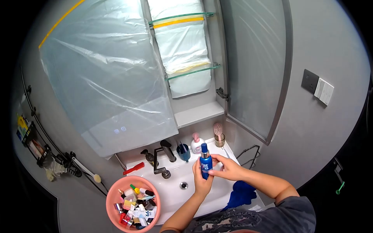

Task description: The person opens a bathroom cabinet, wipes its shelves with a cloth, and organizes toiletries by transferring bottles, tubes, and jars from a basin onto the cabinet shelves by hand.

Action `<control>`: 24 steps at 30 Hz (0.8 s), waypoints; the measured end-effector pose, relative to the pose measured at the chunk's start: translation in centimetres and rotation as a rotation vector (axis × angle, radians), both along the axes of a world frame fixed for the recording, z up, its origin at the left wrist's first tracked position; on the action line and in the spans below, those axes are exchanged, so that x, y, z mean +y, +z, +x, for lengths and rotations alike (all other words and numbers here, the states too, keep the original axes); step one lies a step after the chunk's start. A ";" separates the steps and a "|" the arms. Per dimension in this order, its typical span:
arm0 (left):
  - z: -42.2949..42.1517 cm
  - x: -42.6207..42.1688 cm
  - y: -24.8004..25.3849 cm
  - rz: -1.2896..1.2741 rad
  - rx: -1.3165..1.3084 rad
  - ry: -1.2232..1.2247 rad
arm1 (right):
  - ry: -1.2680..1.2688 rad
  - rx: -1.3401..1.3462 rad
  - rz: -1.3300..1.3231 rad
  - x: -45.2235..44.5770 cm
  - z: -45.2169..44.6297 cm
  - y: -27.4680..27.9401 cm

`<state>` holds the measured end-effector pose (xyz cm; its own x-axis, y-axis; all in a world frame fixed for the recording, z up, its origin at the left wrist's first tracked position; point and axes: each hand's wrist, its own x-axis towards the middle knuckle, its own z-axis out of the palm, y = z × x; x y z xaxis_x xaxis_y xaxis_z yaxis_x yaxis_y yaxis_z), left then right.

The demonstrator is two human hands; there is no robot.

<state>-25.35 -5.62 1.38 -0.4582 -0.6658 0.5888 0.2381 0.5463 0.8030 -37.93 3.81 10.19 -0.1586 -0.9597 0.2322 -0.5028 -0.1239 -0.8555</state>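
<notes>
Behind the sink (169,198), a plastic-wrapped mirror (105,77) covers the grey wall, beside an open cabinet with 2 glass shelves (193,72). On the sink's back ledge stand a black faucet (167,150), a blue cup (183,152) and a white pump bottle (197,145); left of the sink sits a pink tub (110,198) of small containers. Above the sink, 2 hands grasp a blue bottle (205,164), held upright: the left hand (203,183) wraps it low, the right hand (225,168) reaches across from the right, fingers against its side.
</notes>
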 end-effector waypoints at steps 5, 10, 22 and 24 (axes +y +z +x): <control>-0.1 -2.1 5.8 -0.233 0.137 0.225 | 0.046 0.033 -0.246 -4.3 1.7 4.5; 2.3 -4.1 12.7 -0.404 0.181 0.212 | 0.050 -0.075 -0.582 -8.7 0.0 15.1; 14.3 -3.9 8.3 -0.245 -0.243 0.498 | -0.946 0.583 -0.947 -22.4 -16.9 46.3; 16.3 -3.3 6.8 -0.161 -0.225 0.638 | -1.015 0.572 -0.853 -24.4 -18.6 46.9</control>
